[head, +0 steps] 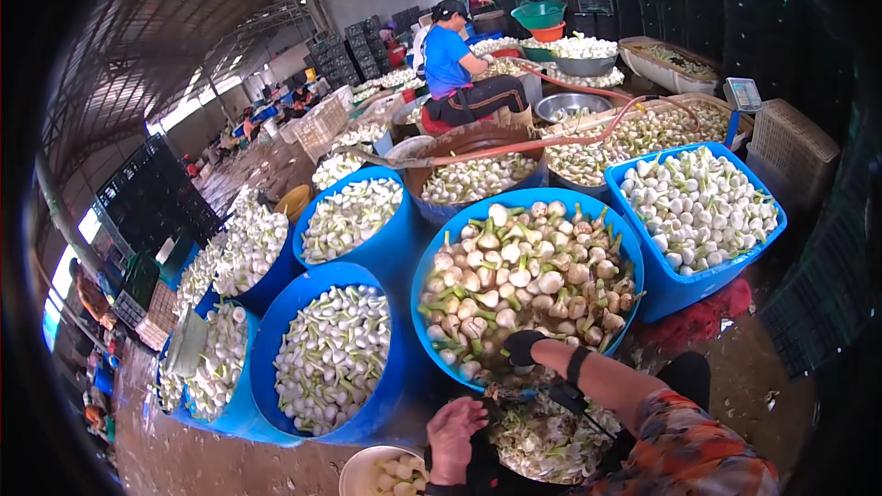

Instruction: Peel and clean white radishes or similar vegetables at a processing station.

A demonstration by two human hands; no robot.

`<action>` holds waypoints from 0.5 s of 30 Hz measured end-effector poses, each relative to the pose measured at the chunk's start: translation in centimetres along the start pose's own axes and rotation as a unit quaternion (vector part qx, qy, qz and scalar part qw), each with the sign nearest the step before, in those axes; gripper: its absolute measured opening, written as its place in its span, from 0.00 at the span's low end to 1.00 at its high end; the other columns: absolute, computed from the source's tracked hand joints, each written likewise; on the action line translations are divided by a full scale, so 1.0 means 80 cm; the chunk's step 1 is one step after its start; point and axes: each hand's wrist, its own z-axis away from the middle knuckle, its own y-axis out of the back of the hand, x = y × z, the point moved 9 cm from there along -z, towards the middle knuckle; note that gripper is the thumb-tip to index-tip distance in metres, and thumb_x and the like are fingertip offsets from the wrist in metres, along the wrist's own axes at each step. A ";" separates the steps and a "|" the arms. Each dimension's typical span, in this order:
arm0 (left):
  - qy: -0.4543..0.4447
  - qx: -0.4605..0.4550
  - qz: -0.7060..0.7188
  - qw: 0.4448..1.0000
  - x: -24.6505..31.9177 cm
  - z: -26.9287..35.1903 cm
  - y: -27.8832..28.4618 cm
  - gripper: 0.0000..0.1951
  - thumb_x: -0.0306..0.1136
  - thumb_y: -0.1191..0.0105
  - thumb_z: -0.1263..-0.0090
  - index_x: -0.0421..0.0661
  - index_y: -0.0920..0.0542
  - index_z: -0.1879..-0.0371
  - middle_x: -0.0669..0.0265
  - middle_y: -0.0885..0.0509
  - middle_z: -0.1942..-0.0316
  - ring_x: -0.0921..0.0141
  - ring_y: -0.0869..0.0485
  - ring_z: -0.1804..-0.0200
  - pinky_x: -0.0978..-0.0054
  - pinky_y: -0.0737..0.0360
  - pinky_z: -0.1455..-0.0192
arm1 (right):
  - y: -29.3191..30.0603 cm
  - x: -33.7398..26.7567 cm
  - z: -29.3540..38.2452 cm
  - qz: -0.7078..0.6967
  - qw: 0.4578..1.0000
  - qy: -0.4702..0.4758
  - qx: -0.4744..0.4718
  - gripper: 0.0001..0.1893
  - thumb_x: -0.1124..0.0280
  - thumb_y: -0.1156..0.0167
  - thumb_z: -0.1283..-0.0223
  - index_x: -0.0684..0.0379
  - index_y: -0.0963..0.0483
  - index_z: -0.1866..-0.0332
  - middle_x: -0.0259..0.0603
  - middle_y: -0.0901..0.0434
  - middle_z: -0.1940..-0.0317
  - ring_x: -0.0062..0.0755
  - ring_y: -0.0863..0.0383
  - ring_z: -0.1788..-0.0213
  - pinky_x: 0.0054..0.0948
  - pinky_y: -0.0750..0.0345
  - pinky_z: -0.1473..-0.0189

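My right hand (522, 348), in a black glove, reaches into the near side of a round blue tub (422, 269). Murky water and garlic bulbs (520, 272) with green stems fill it. The right fingertips are hidden, so I cannot see whether they hold a bulb. My left hand (456, 435) is bare and hovers in front of the tub with slightly curled, empty fingers. Below and between my arms lies a heap of garlic peelings and trimmings (551, 437). At the bottom edge, a white bucket (355, 472) with several peeled bulbs stands beside my left hand.
Blue barrels of white garlic (265, 358) crowd the left. A rectangular blue tub (720, 275) stands right, above red netting (696, 317). An orange hose (524, 146) crosses behind. Farther back, a person in blue (448, 58) sits among basins. Stacked dark crates (661, 7) line the wall.
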 end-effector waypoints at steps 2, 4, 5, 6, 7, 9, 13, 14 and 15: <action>0.080 0.019 -0.015 0.996 -0.035 -0.016 -0.022 0.18 0.30 0.50 0.38 0.36 0.31 0.49 0.50 0.22 0.60 0.54 0.19 0.62 0.59 0.19 0.62 | 0.023 0.031 0.017 -0.089 0.992 -0.025 0.089 0.20 0.52 0.45 0.52 0.59 0.24 0.63 0.50 0.21 0.65 0.51 0.22 0.60 0.43 0.27 0.58; 0.086 0.013 0.013 0.996 -0.056 -0.024 -0.045 0.20 0.27 0.48 0.40 0.39 0.32 0.48 0.52 0.21 0.60 0.52 0.19 0.63 0.61 0.19 0.65 | 0.043 0.032 0.049 -0.262 0.947 -0.029 0.184 0.18 0.53 0.44 0.48 0.62 0.25 0.70 0.47 0.22 0.77 0.45 0.21 0.73 0.39 0.26 0.68; 0.087 0.005 0.029 0.996 -0.066 -0.024 -0.059 0.20 0.26 0.47 0.42 0.37 0.31 0.50 0.55 0.21 0.60 0.55 0.19 0.63 0.64 0.19 0.64 | 0.037 0.029 0.068 -0.404 0.898 -0.047 0.168 0.17 0.55 0.44 0.46 0.62 0.26 0.72 0.43 0.24 0.82 0.38 0.23 0.78 0.35 0.27 0.73; 0.084 0.003 0.030 0.996 -0.075 -0.026 -0.067 0.20 0.26 0.47 0.42 0.37 0.31 0.50 0.55 0.21 0.60 0.55 0.19 0.63 0.64 0.19 0.64 | 0.028 0.017 0.087 -0.536 0.829 -0.060 0.147 0.17 0.57 0.43 0.44 0.63 0.27 0.75 0.39 0.27 0.86 0.31 0.26 0.83 0.31 0.29 0.77; 0.076 -0.007 0.027 0.997 -0.082 -0.029 -0.075 0.19 0.26 0.46 0.42 0.37 0.31 0.50 0.57 0.21 0.61 0.58 0.19 0.63 0.65 0.19 0.64 | 0.026 0.004 0.105 -0.594 0.789 -0.063 0.144 0.15 0.61 0.43 0.43 0.64 0.28 0.76 0.35 0.30 0.87 0.21 0.30 0.84 0.25 0.32 0.80; 0.063 -0.002 0.044 0.997 -0.092 -0.030 -0.087 0.19 0.23 0.45 0.43 0.35 0.30 0.52 0.60 0.22 0.63 0.69 0.19 0.66 0.74 0.19 0.65 | 0.029 0.003 0.132 -0.617 0.764 -0.024 0.188 0.16 0.60 0.44 0.42 0.64 0.27 0.74 0.36 0.30 0.87 0.23 0.30 0.84 0.25 0.33 0.80; -0.044 0.052 -0.189 0.980 -0.071 -0.007 -0.115 0.22 0.22 0.39 0.50 0.37 0.29 0.54 0.63 0.22 0.63 0.75 0.21 0.64 0.76 0.20 0.62 | 0.041 0.001 0.174 -0.209 0.857 0.150 0.446 0.19 0.57 0.46 0.42 0.64 0.25 0.76 0.42 0.28 0.88 0.27 0.27 0.85 0.29 0.32 0.81; -0.045 0.057 -0.191 0.979 -0.075 -0.002 -0.114 0.22 0.22 0.39 0.50 0.37 0.29 0.54 0.63 0.22 0.63 0.75 0.21 0.64 0.76 0.20 0.62 | 0.044 -0.012 0.181 -0.212 0.856 0.154 0.444 0.19 0.57 0.46 0.42 0.64 0.25 0.76 0.42 0.28 0.88 0.27 0.27 0.85 0.29 0.32 0.81; -0.097 0.068 -0.235 0.965 -0.069 0.005 -0.113 0.23 0.22 0.38 0.51 0.37 0.29 0.55 0.64 0.22 0.64 0.75 0.21 0.64 0.77 0.21 0.63 | 0.032 -0.003 0.177 -0.392 0.849 0.048 0.350 0.20 0.56 0.46 0.42 0.64 0.26 0.79 0.45 0.28 0.89 0.31 0.26 0.85 0.31 0.32 0.81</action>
